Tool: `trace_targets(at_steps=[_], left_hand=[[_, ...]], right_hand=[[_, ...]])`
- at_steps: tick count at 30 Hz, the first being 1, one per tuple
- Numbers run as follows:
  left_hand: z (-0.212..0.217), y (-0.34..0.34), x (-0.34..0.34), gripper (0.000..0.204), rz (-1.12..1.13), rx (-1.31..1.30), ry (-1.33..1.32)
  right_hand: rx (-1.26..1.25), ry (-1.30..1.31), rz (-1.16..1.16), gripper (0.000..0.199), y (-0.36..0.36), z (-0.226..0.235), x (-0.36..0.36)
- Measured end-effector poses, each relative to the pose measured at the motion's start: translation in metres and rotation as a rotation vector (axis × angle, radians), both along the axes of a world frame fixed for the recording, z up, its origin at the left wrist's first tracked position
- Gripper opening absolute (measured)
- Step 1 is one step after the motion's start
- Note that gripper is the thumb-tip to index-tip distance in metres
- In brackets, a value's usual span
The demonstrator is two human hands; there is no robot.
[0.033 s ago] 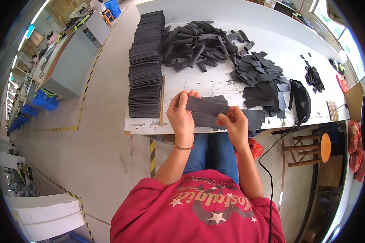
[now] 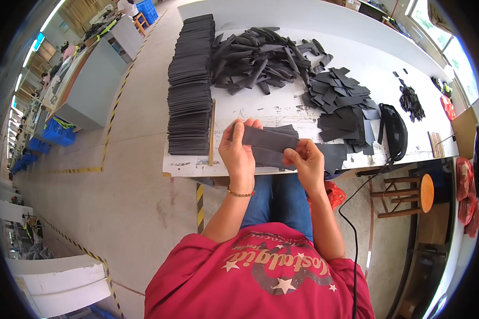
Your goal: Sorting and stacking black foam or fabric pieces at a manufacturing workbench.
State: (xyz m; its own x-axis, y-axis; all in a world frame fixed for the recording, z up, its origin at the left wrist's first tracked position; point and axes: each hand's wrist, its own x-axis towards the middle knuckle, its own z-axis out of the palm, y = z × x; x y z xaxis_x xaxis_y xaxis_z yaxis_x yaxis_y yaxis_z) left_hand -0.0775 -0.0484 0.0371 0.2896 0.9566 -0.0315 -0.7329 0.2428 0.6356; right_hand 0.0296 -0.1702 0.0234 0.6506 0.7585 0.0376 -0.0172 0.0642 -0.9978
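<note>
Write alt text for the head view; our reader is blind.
Both hands, left hand and right hand, hold flat dark grey fabric strips above a white worktable, beside a tall stacked row of dark pieces.

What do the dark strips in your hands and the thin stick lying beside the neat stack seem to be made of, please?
The dark strips look like matte fabric or thin foam sheet: dull dark grey, no shine, flexing slightly; which one I cannot tell. The thin stick looks like bare wood: pale tan, straight, unpainted.
</note>
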Motion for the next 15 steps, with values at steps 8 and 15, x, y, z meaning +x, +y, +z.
trace_targets(at_steps=[8,15], left_hand=[[-0.010,-0.002,0.011,0.031,-0.184,-0.008,-0.292],[-0.013,-0.005,0.017,0.027,-0.089,-0.053,-0.276]], right_hand=[[0.061,0.219,0.079,0.017,0.005,0.004,-0.011],[-0.004,0.206,0.073,0.015,0.006,0.010,-0.012]])
